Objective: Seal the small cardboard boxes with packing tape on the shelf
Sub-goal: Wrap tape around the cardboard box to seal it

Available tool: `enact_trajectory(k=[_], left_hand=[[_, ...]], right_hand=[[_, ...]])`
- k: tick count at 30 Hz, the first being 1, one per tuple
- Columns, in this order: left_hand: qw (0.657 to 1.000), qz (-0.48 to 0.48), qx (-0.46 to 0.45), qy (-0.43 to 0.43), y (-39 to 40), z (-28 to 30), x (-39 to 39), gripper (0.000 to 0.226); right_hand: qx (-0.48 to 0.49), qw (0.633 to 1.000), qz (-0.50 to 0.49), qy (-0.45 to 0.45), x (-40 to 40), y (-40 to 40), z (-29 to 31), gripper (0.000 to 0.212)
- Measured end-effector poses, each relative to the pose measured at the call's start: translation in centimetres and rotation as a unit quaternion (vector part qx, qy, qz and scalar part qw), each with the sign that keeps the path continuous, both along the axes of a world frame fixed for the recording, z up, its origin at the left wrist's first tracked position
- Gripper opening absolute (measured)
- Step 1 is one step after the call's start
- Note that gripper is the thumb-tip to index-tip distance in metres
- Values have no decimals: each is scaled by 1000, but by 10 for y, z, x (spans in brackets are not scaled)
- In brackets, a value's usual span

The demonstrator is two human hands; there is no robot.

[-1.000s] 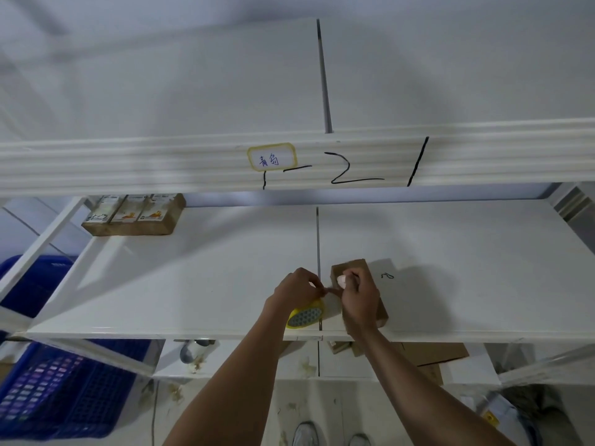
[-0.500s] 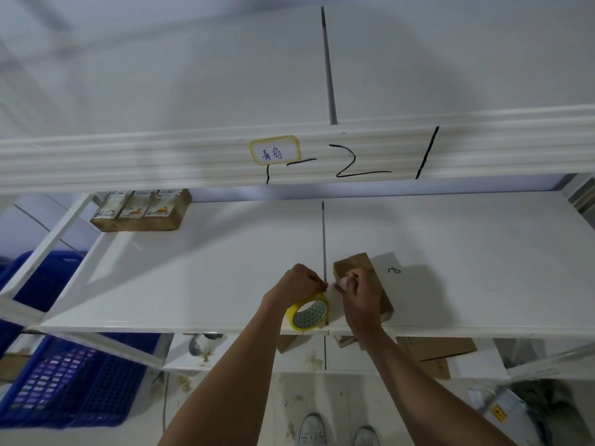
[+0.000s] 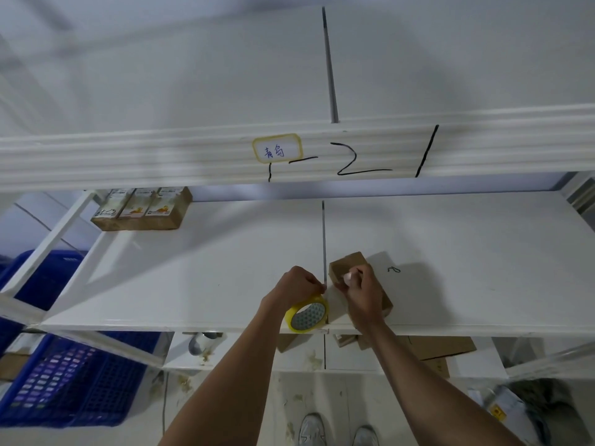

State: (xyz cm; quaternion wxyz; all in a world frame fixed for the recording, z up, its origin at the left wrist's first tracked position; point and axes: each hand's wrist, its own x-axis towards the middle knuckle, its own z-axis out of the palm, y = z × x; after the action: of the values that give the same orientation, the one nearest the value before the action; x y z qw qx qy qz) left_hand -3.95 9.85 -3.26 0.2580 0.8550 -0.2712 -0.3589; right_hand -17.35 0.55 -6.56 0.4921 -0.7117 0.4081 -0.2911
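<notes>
A small brown cardboard box (image 3: 348,264) lies on the white shelf (image 3: 193,284), just right of the shelf's centre seam and near its front edge. My right hand (image 3: 362,296) rests on top of the box, with its thumb and fingers pinching something pale that I cannot make out, perhaps the tape's end. My left hand (image 3: 297,286) grips a roll of yellow packing tape (image 3: 308,313), held on edge beside the box's left side at the shelf's front edge. The front half of the box is hidden under my right hand.
A row of three printed cartons (image 3: 141,209) stands at the shelf's back left. An upper shelf beam (image 3: 161,159) with a label overhangs the work area. Blue plastic crates (image 3: 64,387) sit low on the left. Flat cardboard (image 3: 434,347) lies on the lower shelf.
The hands, tape roll and box keep nearly the same pose. The roll has come slightly lower toward the shelf's front edge. The camera view has shifted a little.
</notes>
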Motion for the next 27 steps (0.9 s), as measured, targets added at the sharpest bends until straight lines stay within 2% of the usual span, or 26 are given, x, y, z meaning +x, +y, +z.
enact_trajectory(k=[3,7,10,13,15,20,25,27], left_hand=[[1000,0,-10,-10,0,-1,-3,21],[1000,-9,-8,-9,0,1,-2,21],[1000,-22,0,-7,-3,2,-1,19],[999,-27,0,-16,-5,3,-1,21],[999,-33,0,-20,-7,3,-1,22],[999,-47,11,-25,-7,6,3,22],[998,-54,20,-28,-3,10,8,22],[998,-57,20,-29,-3,9,8,22]], right_hand=[[98,993,-61,-17,4,-10,3,13],[179,969,-162,-61,-5,-26,12,13],[118,975,-187,-29,-30,-48,23,19],[29,982,-175,62,-52,-75,19,20],[5,979,-157,129,-63,-91,7,21],[-48,945,-132,295,-81,-107,-24,22],[-81,913,-143,374,-87,-106,-19,38],[-105,907,-155,376,-77,-101,-5,44]])
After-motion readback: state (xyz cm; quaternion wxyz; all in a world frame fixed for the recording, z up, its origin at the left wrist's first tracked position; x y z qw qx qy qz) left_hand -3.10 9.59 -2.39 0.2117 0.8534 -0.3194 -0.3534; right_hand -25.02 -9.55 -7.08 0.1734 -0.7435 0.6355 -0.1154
